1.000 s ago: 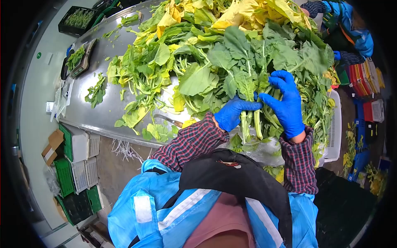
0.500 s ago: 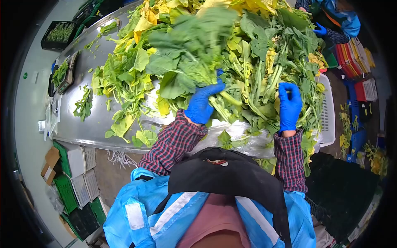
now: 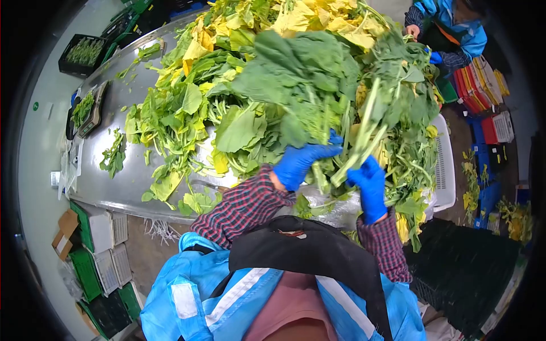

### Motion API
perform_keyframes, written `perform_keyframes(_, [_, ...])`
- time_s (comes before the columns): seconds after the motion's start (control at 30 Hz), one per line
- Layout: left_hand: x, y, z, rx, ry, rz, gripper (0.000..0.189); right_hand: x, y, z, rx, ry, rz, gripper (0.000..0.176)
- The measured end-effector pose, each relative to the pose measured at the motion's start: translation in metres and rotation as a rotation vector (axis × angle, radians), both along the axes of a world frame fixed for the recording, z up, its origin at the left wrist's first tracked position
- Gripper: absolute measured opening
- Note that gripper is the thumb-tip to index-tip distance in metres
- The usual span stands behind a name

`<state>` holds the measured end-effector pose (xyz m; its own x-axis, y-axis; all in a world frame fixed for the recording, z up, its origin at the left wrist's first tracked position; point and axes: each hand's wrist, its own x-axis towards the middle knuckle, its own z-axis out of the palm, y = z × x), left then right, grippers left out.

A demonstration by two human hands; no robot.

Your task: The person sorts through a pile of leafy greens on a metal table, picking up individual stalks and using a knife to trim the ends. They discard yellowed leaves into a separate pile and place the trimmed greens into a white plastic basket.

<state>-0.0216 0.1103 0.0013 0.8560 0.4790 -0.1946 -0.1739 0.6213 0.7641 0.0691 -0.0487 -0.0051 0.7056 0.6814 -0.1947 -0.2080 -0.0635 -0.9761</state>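
My left hand point(image 3: 300, 165), in a blue glove, is closed round the stems of a bunch of leafy greens point(image 3: 301, 71) with broad dark leaves. My right hand point(image 3: 369, 188), gloved the same way, grips the pale lower ends of a leafy green stalk point(image 3: 368, 125) whose leaves point away from me. The two hands are close together above the front of the pile. Beneath and behind them lies a large heap of green and yellowing leaves point(image 3: 170, 119). Clear plastic point(image 3: 344, 210) shows under the hands at the table's near edge.
The metal table point(image 3: 131, 184) carries a scale point(image 3: 94, 111) with greens on it and a few loose leaves point(image 3: 115, 153). A white basket point(image 3: 446, 170) stands at the right under greens. Crates point(image 3: 88, 273) are stacked at lower left. Another person's gloved hand point(image 3: 435, 57) is at the far right.
My left hand has moved right with its bunch. My right hand has shifted left and toward me, and now holds a leafy green stalk raised from the pile.
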Motion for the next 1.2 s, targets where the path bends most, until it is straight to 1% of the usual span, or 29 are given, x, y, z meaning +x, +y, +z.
perform_keyframes(0.07, [0.0, -0.005, 0.0, -0.012, 0.066, -0.142, 0.031, -0.018, 0.005, -0.009, -0.02, -0.086, 0.099, 0.036])
perform_keyframes(0.1, [-0.001, -0.005, -0.003, 0.019, 0.087, -0.147, 0.026, -0.021, 0.008, -0.007, -0.016, -0.136, 0.109, 0.031])
perform_keyframes(0.13, [-0.002, -0.004, -0.006, 0.026, 0.092, -0.142, 0.026, -0.019, 0.009, -0.006, -0.008, -0.132, 0.113, 0.031])
perform_keyframes(0.2, [-0.005, -0.004, -0.011, 0.012, 0.15, -0.097, 0.026, -0.013, 0.009, -0.008, -0.185, -0.016, 0.169, 0.023])
perform_keyframes(0.23, [-0.007, -0.006, -0.011, 0.049, 0.161, -0.061, 0.026, -0.015, 0.011, -0.013, -0.178, -0.07, 0.15, 0.021])
perform_keyframes(0.27, [-0.006, -0.007, -0.016, 0.051, 0.165, -0.06, 0.026, -0.018, 0.013, -0.012, -0.175, -0.066, 0.151, 0.021])
perform_keyframes(0.33, [-0.001, -0.009, -0.026, -0.072, 0.071, 0.02, 0.026, -0.023, 0.021, -0.009, -0.049, 0.009, -0.106, 0.02])
perform_keyframes(0.37, [0.001, -0.013, -0.03, -0.065, 0.025, 0.062, 0.025, -0.02, 0.022, -0.012, 0.032, 0.037, -0.171, 0.024])
perform_keyframes(0.4, [-0.001, -0.014, -0.031, -0.067, 0.016, 0.064, 0.025, -0.019, 0.024, -0.01, 0.031, 0.028, -0.169, 0.024])
perform_keyframes(0.5, [0.011, -0.023, -0.035, -0.185, 0.044, 0.129, 0.025, -0.012, 0.024, -0.001, 0.105, 0.049, -0.357, 0.031])
perform_keyframes(0.53, [0.012, -0.023, -0.033, -0.331, 0.037, 0.086, 0.025, -0.008, 0.024, 0.003, 0.109, 0.229, -0.466, 0.028])
perform_keyframes(0.6, [0.017, -0.028, -0.025, -0.232, -0.002, 0.168, 0.024, 0.012, 0.017, -0.017, 0.23, 0.31, -0.492, 0.025])
perform_keyframes(0.63, [0.018, -0.025, -0.032, -0.307, 0.013, 0.085, 0.025, 0.019, 0.011, -0.02, 0.282, 0.271, -0.411, 0.022])
perform_keyframes(0.67, [0.02, -0.026, -0.039, -0.231, -0.031, 0.196, 0.025, 0.035, 0.004, -0.018, 0.291, 0.254, -0.417, 0.022])
perform_keyframes(0.73, [0.006, -0.016, 0.001, -0.273, -0.009, 0.087, 0.025, 0.075, -0.023, -0.017, 0.533, 0.333, -0.581, 0.017])
perform_keyframes(0.8, [0.002, -0.009, 0.005, -0.25, -0.043, 0.077, 0.024, 0.128, -0.068, -0.023, 0.203, 0.028, -0.53, 0.025])
perform_keyframes(0.83, [0.001, -0.006, 0.005, -0.227, -0.083, 0.077, 0.023, 0.141, -0.083, -0.031, -0.261, -0.544, -0.63, 0.028])
perform_keyframes(0.87, [-0.002, -0.004, 0.003, -0.227, -0.074, 0.09, 0.023, 0.147, -0.087, -0.038, -0.732, -1.117, -0.666, 0.031])
perform_keyframes(0.9, [-0.004, -0.001, -0.002, -0.228, -0.01, -0.053, 0.026, 0.133, -0.075, -0.024, -0.725, -1.11, -0.65, 0.031])
perform_keyframes(0.93, [-0.005, 0.001, -0.005, -0.233, 0.056, -0.197, 0.03, 0.105, -0.057, 0.012, -0.522, -1.135, -0.464, 0.031])
perform_keyframes(0.97, [-0.003, -0.003, -0.003, -0.228, 0.085, -0.256, 0.028, 0.075, -0.039, 0.039, -0.323, -1.138, -0.284, 0.032])
perform_keyframes(1.0, [-0.001, -0.007, 0.0, -0.288, 0.08, -0.319, 0.03, 0.051, -0.019, 0.05, -0.05, -0.734, -0.054, 0.025])
perform_keyframes(1.03, [0.001, -0.012, 0.001, -0.219, 0.057, -0.344, 0.029, 0.028, -0.006, 0.054, 0.038, -0.49, 0.022, 0.023])
perform_keyframes(1.07, [0.003, -0.016, 0.001, -0.148, 0.029, -0.369, 0.029, 0.017, 0.001, 0.029, 0.045, -0.165, -0.043, 0.025])
perform_keyframes(1.13, [0.007, -0.019, -0.012, -0.159, 0.033, -0.333, 0.029, 0.013, 0.013, 0.014, -0.042, -0.197, -0.031, 0.034])
perform_keyframes(1.17, [0.01, -0.016, -0.018, -0.106, 0.031, -0.262, 0.032, 0.01, 0.014, 0.012, -0.041, -0.188, -0.024, 0.034])
perform_keyframes(1.2, [0.01, -0.014, -0.023, -0.05, 0.028, -0.191, 0.036, 0.006, 0.016, 0.012, -0.159, -0.246, -0.071, 0.037])
